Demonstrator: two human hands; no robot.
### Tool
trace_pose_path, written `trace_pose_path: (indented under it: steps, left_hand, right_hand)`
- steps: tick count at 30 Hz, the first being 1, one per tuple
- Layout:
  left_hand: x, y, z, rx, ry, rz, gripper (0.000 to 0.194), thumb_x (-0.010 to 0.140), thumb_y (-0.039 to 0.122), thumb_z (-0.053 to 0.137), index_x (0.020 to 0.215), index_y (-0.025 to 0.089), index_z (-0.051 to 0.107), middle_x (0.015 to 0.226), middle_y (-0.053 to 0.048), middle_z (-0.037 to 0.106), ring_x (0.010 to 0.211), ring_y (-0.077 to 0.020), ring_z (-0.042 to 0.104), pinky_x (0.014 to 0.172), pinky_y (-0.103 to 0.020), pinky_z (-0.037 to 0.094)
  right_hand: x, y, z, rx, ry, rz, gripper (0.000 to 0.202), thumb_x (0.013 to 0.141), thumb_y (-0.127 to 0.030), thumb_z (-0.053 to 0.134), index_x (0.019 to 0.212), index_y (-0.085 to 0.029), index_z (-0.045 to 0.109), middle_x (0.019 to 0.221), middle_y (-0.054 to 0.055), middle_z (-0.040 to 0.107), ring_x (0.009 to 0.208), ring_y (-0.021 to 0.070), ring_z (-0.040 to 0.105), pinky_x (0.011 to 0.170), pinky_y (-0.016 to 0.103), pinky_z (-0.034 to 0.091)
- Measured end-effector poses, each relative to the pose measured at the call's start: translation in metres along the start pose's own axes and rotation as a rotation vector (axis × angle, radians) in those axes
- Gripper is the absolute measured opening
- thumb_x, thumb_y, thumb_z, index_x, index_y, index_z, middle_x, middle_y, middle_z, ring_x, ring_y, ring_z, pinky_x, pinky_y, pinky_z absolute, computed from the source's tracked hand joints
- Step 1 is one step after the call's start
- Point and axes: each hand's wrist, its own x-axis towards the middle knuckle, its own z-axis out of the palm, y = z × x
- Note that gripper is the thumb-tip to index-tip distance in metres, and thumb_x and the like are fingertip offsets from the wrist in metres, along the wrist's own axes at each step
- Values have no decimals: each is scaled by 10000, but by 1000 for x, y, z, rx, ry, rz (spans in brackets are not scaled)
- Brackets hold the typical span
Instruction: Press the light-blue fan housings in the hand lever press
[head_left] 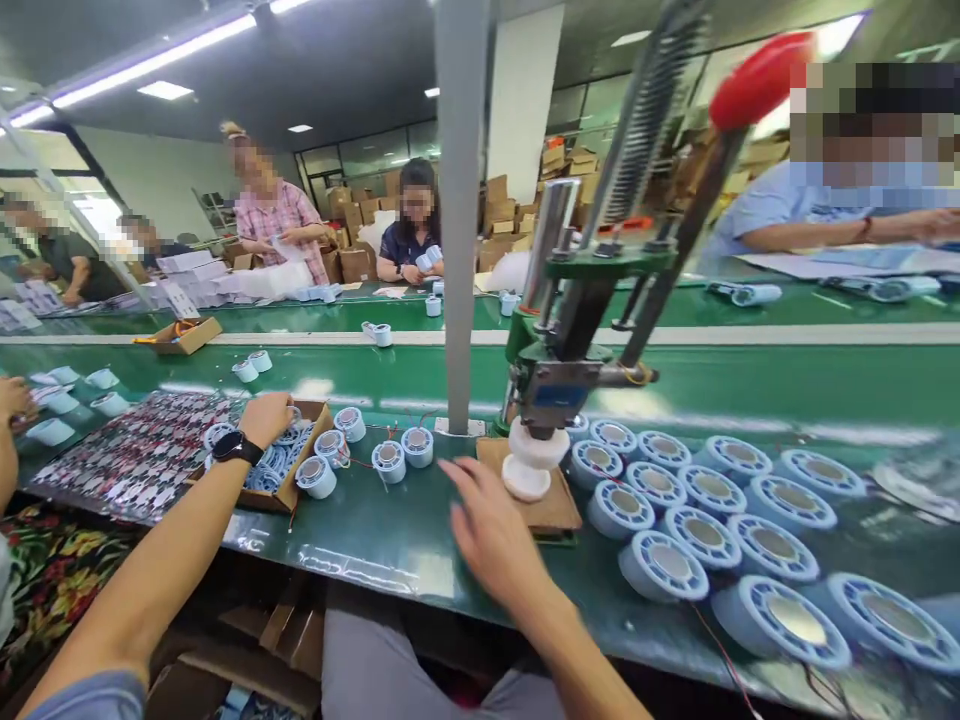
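Observation:
My left hand [268, 418], with a black watch on its wrist, reaches into a cardboard box [288, 490] of light blue plastic rings [279, 460]; its fingertips are partly hidden among them. My right hand [487, 520] is over the green bench just left of the press, fingers apart and holding nothing. Between the hands stand several light blue round units [388, 460] with silver discs and thin wires. The hand press [559, 390] has a white round head above a white round seat [525, 478] on a brown board.
Many round blue units [701, 537] stand right of the press. Flat parts [142, 450] cover the bench at left, beside another person's hand [13, 400]. A grey post [459, 220] rises behind the bench. Across the belt, people work near a small cardboard tray [184, 338].

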Motion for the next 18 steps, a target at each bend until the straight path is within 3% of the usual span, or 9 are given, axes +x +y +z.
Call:
trace_pose_path:
  steps: [4, 6, 9, 11, 13, 16, 18]
  left_hand:
    - [-22, 26, -25, -27, 170, 27, 312, 895, 226, 401, 1057, 110, 641, 1039, -175, 727, 961, -301, 688, 823, -365, 508]
    - [-54, 42, -27, -158, 326, 172, 263, 892, 238, 431, 1039, 140, 625, 1040, -133, 723, 957, -264, 681, 861, -347, 508]
    - [-117, 74, -10, -392, 504, 488, 155, 880, 188, 471, 948, 190, 610, 949, -75, 714, 915, -224, 666, 862, -329, 511]
    - [-155, 99, 8, -488, 466, 584, 158, 861, 111, 460, 894, 203, 583, 916, -60, 698, 891, -203, 655, 827, -312, 519]
    - [-182, 123, 24, -564, 351, 586, 152, 830, 78, 469, 854, 202, 554, 1015, -85, 692, 964, -212, 645, 843, -326, 528]
    - [-196, 142, 38, -610, 135, 576, 120, 789, 131, 555, 887, 198, 550, 1353, -144, 585, 1235, -307, 541, 968, -453, 500]
    - [-195, 145, 40, -634, 7, 606, 203, 772, 128, 572, 961, 202, 562, 1450, -133, 518, 1330, -329, 460, 1018, -501, 465]
  right_hand:
    - [42, -10, 11, -239, -312, 37, 688, 864, 0, 391, 1518, -213, 364, 1597, 97, 231, 1413, 301, 342, 1035, 425, 514]
    - [51, -15, 12, -269, -336, 45, 616, 902, -24, 374, 1491, -205, 401, 1566, 106, 299, 1350, 301, 416, 1000, 432, 532]
    - [33, -21, 5, -306, -346, 72, 534, 932, -50, 373, 1437, -196, 464, 1478, 151, 403, 1240, 303, 511, 938, 428, 553]
    - [10, -24, -6, -348, -395, 91, 525, 943, -55, 379, 1432, -222, 472, 1422, 164, 445, 1182, 282, 561, 905, 386, 563]
    - [-11, -28, -18, -390, -474, 109, 527, 955, -66, 393, 1442, -254, 464, 1340, 157, 499, 1100, 242, 615, 863, 322, 568]
    - [-29, -33, -35, -441, -572, 129, 522, 956, -80, 432, 1451, -245, 458, 1199, 138, 562, 984, 207, 658, 794, 273, 562]
    - [-31, -35, -42, -475, -600, 149, 507, 952, -85, 459, 1439, -222, 472, 1153, 129, 579, 966, 209, 664, 780, 277, 562]
